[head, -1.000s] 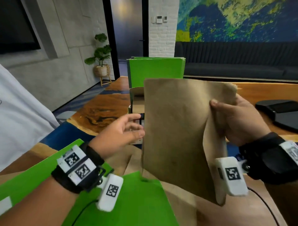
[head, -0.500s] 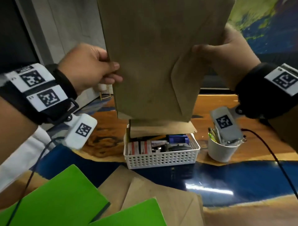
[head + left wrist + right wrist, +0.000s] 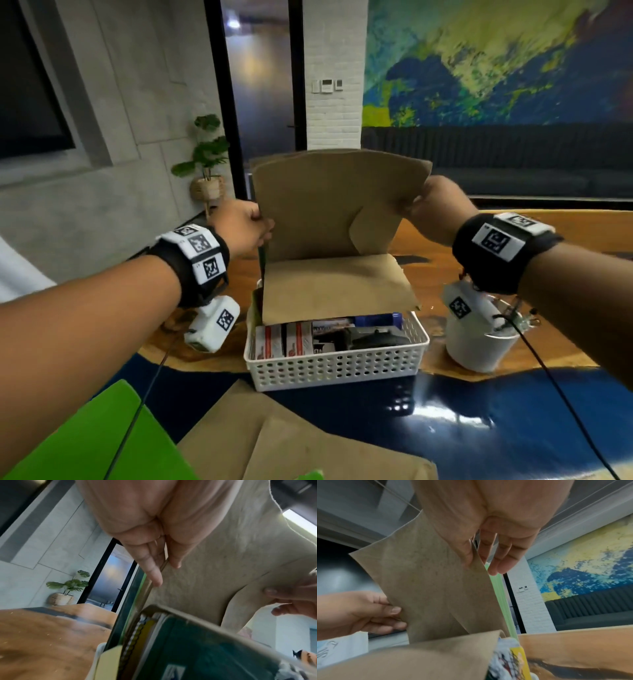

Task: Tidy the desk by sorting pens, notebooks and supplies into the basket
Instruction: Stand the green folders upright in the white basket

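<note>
Now both hands hold one brown paper envelope (image 3: 329,205) upright above the back part of the white perforated basket (image 3: 337,365). The left hand (image 3: 239,228) pinches the left edge of the envelope: in the left wrist view the thumb lies on the near face and the other fingers (image 3: 152,572) lie close together behind the edge. The right hand (image 3: 436,209) pinches the upper right corner; in the right wrist view its thumb presses on the near face and the other fingers (image 3: 500,555) are behind the paper, nearly straight and side by side. The lower edge of the envelope is hidden behind a second brown envelope (image 3: 337,289), which leans toward the camera over the back of the basket, so I cannot tell if the held one touches anything inside.

Behind the held envelope a green folder (image 3: 502,599) stands upright in the basket; only its thin edge shows. The front part of the basket holds small red and white boxes (image 3: 286,339), a blue item (image 3: 376,320) and a black object (image 3: 373,337).

A white cup (image 3: 479,346) with pens stands just beside the basket on its right side, on the wooden and blue table (image 3: 496,407). Near the camera, more brown envelopes (image 3: 301,442) and a green folder (image 3: 92,442) lie on the table.
</note>
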Demonstrator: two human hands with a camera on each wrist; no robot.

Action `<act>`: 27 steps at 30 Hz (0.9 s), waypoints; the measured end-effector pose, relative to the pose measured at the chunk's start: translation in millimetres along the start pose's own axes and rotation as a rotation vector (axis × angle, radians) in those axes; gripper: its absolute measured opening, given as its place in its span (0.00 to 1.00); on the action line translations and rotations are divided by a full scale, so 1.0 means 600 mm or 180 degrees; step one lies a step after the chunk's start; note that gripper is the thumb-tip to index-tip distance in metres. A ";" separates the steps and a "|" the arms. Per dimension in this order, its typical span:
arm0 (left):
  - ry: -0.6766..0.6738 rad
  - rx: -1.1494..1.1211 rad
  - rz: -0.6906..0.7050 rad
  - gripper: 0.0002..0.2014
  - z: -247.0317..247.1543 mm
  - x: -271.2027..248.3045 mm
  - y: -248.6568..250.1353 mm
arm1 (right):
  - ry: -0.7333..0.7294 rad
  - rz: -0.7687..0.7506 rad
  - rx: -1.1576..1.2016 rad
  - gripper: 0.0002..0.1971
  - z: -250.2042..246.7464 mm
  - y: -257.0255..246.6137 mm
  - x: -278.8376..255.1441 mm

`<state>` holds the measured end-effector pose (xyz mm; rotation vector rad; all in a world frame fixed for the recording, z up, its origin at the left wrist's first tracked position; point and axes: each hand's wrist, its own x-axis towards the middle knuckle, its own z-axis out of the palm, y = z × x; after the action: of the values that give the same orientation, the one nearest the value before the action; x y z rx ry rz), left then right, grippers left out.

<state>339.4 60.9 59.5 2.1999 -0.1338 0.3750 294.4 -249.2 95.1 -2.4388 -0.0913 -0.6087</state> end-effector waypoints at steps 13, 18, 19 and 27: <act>-0.0615 0.1692 -0.0006 0.13 0.053 0.081 -0.085 | -0.0546 0.0038 -0.1263 0.05 0.107 0.047 0.079; -0.0650 0.1847 0.0080 0.13 0.052 0.061 -0.091 | -0.0502 -0.0068 -0.1193 0.10 0.118 0.047 0.082; -0.0609 0.1704 0.0019 0.13 0.045 0.051 -0.089 | -0.0419 -0.0020 -0.1032 0.11 0.114 0.046 0.075; -0.0331 0.1455 -0.0182 0.11 -0.047 -0.119 -0.067 | 0.0723 0.0627 0.1022 0.17 0.046 0.006 -0.094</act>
<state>274.4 105.3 22.6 2.6696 -0.0432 0.2779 255.8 -231.4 48.3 -2.0271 0.1332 -0.7169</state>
